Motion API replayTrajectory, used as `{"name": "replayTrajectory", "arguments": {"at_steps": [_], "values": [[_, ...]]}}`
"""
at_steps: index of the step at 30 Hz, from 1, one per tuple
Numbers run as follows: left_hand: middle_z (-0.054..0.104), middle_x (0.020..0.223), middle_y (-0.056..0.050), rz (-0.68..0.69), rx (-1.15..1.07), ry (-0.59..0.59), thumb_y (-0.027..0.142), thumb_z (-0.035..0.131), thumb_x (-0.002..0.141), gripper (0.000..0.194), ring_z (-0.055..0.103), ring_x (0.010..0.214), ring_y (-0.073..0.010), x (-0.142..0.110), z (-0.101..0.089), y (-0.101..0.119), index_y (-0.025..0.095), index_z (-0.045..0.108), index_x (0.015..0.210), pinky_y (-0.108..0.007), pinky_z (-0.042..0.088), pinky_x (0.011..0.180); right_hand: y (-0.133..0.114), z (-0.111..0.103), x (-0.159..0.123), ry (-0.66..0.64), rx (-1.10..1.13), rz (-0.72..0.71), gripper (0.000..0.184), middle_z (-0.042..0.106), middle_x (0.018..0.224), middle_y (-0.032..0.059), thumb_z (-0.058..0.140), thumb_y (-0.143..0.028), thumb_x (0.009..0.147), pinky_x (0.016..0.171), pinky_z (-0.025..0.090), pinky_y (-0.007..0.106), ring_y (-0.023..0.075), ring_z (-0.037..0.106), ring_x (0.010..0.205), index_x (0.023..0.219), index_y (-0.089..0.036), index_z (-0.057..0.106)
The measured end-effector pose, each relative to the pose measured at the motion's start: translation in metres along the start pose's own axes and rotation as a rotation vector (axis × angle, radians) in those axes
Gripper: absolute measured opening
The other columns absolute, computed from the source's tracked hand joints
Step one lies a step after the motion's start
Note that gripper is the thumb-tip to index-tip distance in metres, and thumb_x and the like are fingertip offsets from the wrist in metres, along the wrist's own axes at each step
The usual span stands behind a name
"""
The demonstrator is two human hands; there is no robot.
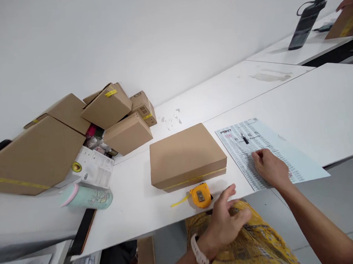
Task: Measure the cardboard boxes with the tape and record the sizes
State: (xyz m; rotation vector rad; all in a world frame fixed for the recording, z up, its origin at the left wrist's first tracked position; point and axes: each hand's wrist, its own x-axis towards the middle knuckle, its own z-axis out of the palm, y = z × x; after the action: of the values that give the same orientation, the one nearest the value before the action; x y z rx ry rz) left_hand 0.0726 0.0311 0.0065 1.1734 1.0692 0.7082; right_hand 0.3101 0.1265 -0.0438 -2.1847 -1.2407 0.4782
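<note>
- Hovering at the near edge of the white desk (124,215), my left hand (225,220) has its fingers apart and slightly bent, holding nothing, with a pale pink wristband (198,252) below it.
- Just beside those fingers sits the yellow-orange plastic tape measure (200,195), a short bit of its yellow strip poking out to the left.
- Right behind it, the closed brown cardboard box (186,155) lies flat, yellow tape running along its near side.
- Over to the right, my right hand (271,168) is over the pale blue printed sheet (288,153), fingers curled in, thumb and forefinger close together; whether they pinch anything thin, I can't tell.
- Just beyond those knuckles, a small black pen-like piece (245,139) lies on the print.
- Far left, brown cardboard boxes (107,106) crowd against the wall (171,40), with a white printed carton (97,166) and a mint-green bottle with a pink rim (93,197) in front.
- Up at the far right, a dark grey bottle (304,26) stands, and another person's hand (350,0) touches a taped brown carton (341,22).
</note>
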Motion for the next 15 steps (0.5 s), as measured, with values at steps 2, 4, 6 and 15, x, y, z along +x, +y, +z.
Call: {"name": "replayTrajectory", "arguments": {"at_steps": [2,4,6,15], "values": [[0.046,0.155,-0.018,-0.202,-0.275,0.017,0.023,0.076,0.079,0.074,0.05,0.14,-0.0282,0.023,0.021,0.006,0.016,0.046,0.147,-0.039,0.043,0.114,0.006,-0.005,0.0,0.008,0.096,0.032,0.031,0.071,0.083,0.0133,0.044,-0.047,0.092,0.067,0.044,0.043,0.031,0.065,0.075,0.097,-0.022,0.061],[0.048,0.152,-0.019,-0.276,-0.339,0.069,0.026,0.072,0.085,0.069,0.055,0.136,-0.0256,0.049,0.036,0.009,0.016,0.043,0.147,-0.036,0.048,0.108,0.011,-0.011,-0.002,0.014,0.207,0.045,0.031,0.071,0.08,0.0105,0.044,-0.048,0.091,0.064,0.044,0.041,0.0266,0.061,0.067,0.091,-0.023,0.062],[0.06,0.137,-0.016,-0.309,-0.317,0.103,0.03,0.066,0.092,0.056,0.064,0.12,-0.0238,0.075,0.047,0.01,0.016,0.046,0.142,-0.038,0.054,0.099,0.014,-0.015,-0.004,0.023,0.316,0.055,0.035,0.07,0.079,0.0091,0.044,-0.052,0.09,0.06,0.042,0.039,0.0229,0.055,0.062,0.086,-0.022,0.063],[0.062,0.078,-0.003,-0.128,0.053,0.12,0.023,0.067,0.09,0.012,0.063,0.085,-0.0208,0.125,0.085,0.05,0.019,0.06,0.081,-0.037,0.052,0.083,0.013,-0.031,-0.016,-0.054,0.831,0.032,0.04,0.067,0.082,0.0062,0.061,-0.065,0.083,0.057,0.043,0.037,0.0188,0.051,0.062,0.078,-0.027,0.055]]}}
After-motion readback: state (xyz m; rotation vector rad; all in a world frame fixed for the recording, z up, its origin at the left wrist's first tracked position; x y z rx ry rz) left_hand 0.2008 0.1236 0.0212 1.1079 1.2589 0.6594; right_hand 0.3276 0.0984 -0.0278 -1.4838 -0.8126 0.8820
